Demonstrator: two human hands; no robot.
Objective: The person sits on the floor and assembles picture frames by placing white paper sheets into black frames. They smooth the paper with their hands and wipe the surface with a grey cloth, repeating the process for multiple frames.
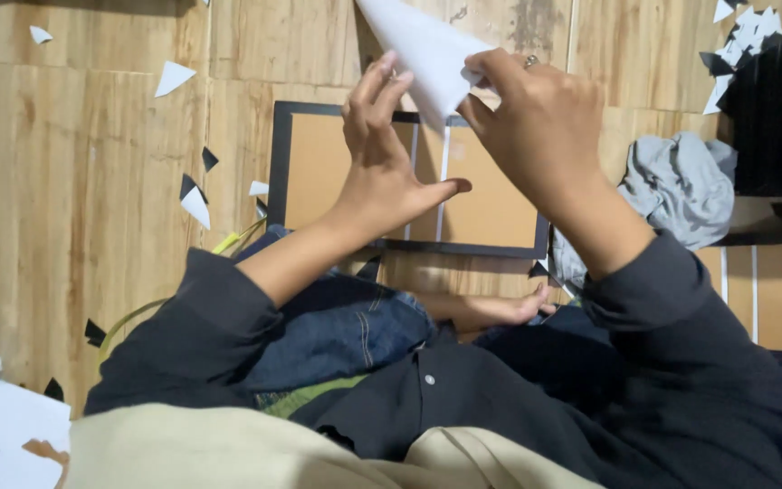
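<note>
Folding white paper above the frame

Raised over the black picture frame, the right hand pinches the white paper between thumb and fingers. Just beside it, the left hand stands upright, fingers together against the paper, thumb out.

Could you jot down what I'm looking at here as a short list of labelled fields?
Setting: person seated on a wooden floor
Left hand: open, fingers touching the white folded paper
Right hand: pinching the paper's edge; ring on one finger
Below hands: black-framed brown board
Scattered: black and white paper scraps
Right side: grey cloth
</note>
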